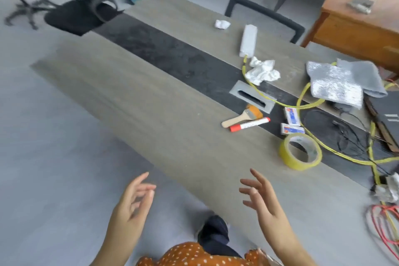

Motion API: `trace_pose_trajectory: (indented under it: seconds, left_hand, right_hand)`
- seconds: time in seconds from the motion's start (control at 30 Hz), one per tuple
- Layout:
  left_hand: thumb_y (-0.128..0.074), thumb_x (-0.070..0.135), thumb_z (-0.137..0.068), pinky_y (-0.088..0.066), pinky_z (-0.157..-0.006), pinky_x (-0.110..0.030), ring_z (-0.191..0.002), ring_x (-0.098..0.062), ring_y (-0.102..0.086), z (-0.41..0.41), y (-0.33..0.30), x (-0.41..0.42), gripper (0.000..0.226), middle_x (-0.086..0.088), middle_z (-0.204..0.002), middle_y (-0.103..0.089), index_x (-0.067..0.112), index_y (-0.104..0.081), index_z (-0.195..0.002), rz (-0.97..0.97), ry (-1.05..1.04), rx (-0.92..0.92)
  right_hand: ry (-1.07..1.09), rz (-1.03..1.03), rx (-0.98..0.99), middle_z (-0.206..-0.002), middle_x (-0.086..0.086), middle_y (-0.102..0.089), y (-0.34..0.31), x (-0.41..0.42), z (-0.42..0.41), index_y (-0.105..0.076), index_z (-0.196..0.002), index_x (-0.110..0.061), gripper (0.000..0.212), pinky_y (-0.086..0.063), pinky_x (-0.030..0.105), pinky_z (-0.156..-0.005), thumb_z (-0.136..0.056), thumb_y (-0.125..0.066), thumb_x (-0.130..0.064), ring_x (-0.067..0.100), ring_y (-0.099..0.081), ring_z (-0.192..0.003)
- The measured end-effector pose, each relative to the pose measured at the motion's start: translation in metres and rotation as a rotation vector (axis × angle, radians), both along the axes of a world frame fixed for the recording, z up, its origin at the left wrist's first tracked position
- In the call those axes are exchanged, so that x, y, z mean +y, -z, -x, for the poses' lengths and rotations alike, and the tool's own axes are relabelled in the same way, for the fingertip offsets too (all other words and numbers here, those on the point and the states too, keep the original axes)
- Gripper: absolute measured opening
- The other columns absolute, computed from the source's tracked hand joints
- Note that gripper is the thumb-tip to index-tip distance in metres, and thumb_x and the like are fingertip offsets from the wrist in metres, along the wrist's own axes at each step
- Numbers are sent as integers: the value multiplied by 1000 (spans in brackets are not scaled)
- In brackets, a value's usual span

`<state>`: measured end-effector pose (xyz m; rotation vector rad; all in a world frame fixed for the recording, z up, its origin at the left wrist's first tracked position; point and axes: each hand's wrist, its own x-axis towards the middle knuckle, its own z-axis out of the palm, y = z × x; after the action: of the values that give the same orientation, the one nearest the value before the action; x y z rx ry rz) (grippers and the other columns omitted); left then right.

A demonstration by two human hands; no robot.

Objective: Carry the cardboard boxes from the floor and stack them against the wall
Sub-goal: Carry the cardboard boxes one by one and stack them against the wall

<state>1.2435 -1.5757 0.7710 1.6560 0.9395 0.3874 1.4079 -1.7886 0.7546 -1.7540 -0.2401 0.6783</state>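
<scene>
Nothing is held by either hand. The left hand [133,198] is raised over the grey floor [43,157] just off the near edge of the table [151,103], its fingers loosely bent and parted, the palm turned inward. The right hand [262,195] is raised above the near edge of the table, its fingers spread and slightly curved, touching nothing. Between the forearms an orange dotted garment [194,255] and a dark trouser leg [213,233] are seen.

No cardboard box is shown in the view, so its place cannot be told.

On the table, beyond the right hand, a roll of yellowish tape [300,151] is lying flat. Farther along the table from the tape, a red and white marker [250,124] is laid just beside a small paintbrush [241,115], with two small white packets [292,122] near them. A yellow cable [311,103] is looped across the dark middle strip of the table past a grey cable slot [252,96]. Crumpled white paper [262,72] and a white oblong block [248,40] are set farther back, and folded grey foam sheets [341,82] are piled toward the table's right end. A wooden cabinet [356,24] is stood behind that end, and a black office chair [71,11] behind the table's far left corner.
</scene>
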Motion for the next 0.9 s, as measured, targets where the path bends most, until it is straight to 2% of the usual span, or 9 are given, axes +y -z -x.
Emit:
trace_pose_trajectory:
  seconds: [0.07, 0.13, 0.2, 0.33, 0.43, 0.53, 0.63, 0.77, 0.9]
  left_hand:
    - [-53, 18, -84, -50, -84, -31, -91, -11, -64, 44, -2, 9, 33, -3, -97, -68, 25, -56, -116, -10, -112, -5]
    - [-53, 27, -78, -51, -83, -36, -91, -13, -64, 98, -1, 18, 39, -1, -96, -69, 24, -56, -117, -14, -227, -7]
    - [-52, 32, -78, -50, -85, -38, -93, -14, -64, 160, -1, 26, 37, 2, -95, -69, 31, -56, -115, -7, -338, 8]
    - [-51, 38, -79, -51, -81, -33, -93, -7, -64, 269, -4, 39, 33, 12, -100, -68, 39, -57, -111, -11, -576, 13]
    - [-53, 24, -87, -51, -80, -35, -90, -5, -64, 331, -6, 46, 26, 12, -97, -68, 38, -58, -110, -13, -751, -9]
    - [-54, 7, -91, -50, -79, -35, -88, -5, -64, 377, -6, 49, 34, 13, -95, -69, 37, -58, -108, -28, -876, -2]
    - [-53, 5, -92, -49, -80, -35, -88, -7, -65, 409, -3, 52, 34, 11, -94, -69, 34, -59, -108, -12, -989, -17]
    - [-52, 3, -92, -49, -79, -34, -87, -5, -65, 441, 0, 71, 34, 10, -93, -70, 32, -60, -107, 4, -1144, -46]
    - [-52, 1, -92, -49, -81, -34, -84, -3, -65, 468, 7, 114, 33, 11, -92, -70, 31, -61, -105, 31, -1211, -40]
  right_hand:
    - [-95, 22, -5, -114, -5, -64, -1, 25, 23, -46, -129, -34, 36, -52, 31, -88, -96, -44, -21, 6, -64, -99]
    - [-223, 39, -9, -116, -5, -63, -3, 55, 52, -46, -128, -37, 40, -49, 37, -94, -87, -46, -37, 7, -63, -101]
    - [-348, 54, -5, -116, -8, -62, -6, 90, 90, -45, -128, -37, 51, -45, 44, -100, -78, -48, -47, 9, -62, -104]
    - [-585, 51, -14, -117, -14, -62, -8, 158, 171, -46, -128, -42, 54, -45, 43, -100, -76, -47, -57, 3, -61, -106]
    - [-709, 43, -13, -117, -11, -63, -11, 203, 228, -47, -128, -39, 46, -48, 38, -98, -83, -47, -46, 3, -62, -104]
    - [-828, 40, -43, -115, -8, -65, -17, 242, 274, -49, -127, -36, 36, -50, 31, -92, -91, -47, -33, 4, -64, -102]
    - [-927, 41, -71, -113, -8, -66, -18, 274, 304, -51, -127, -32, 39, -49, 30, -91, -88, -46, -37, 4, -64, -102]
    - [-1019, 68, -88, -109, -7, -67, -11, 321, 334, -54, -122, -32, 31, -49, 26, -87, -98, -45, -16, 4, -65, -99]
    - [-1060, 101, -91, -106, -6, -67, -2, 381, 359, -55, -118, -31, 28, -48, 23, -85, -98, -45, -14, 3, -65, -95]
